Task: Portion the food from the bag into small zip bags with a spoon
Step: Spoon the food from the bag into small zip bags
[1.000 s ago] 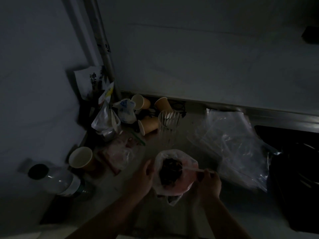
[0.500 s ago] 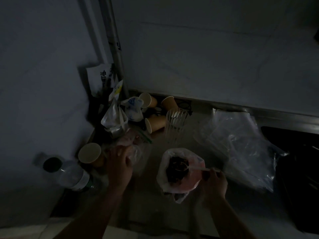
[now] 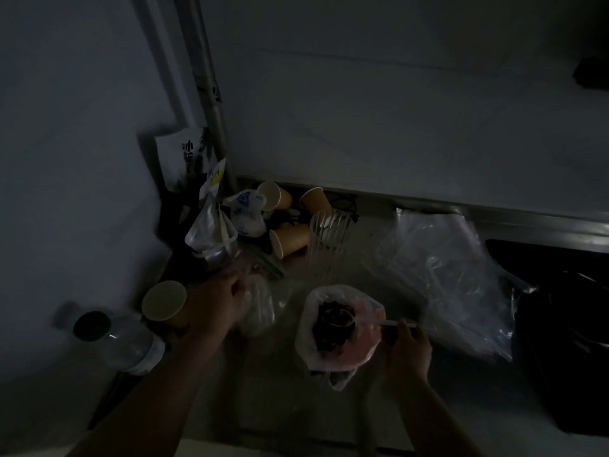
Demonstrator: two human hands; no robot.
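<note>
The scene is very dim. A pinkish plastic bag stands open on the counter with dark food inside. My right hand grips the handle of a pale plastic spoon, whose bowl sits in the food. Left of the bag lies a pile of small clear zip bags. My left hand is on that pile with its fingers curled onto the plastic; whether it grips a bag is too dark to tell.
A paper cup and a lying water bottle are at the left. More paper cups, a clear tumbler and packets crowd the back corner. Large clear plastic bags spread at the right, beside a dark sink.
My left hand left the food bag's rim and moved left to the pile of small zip bags. My right hand kept the spoon in the food.
</note>
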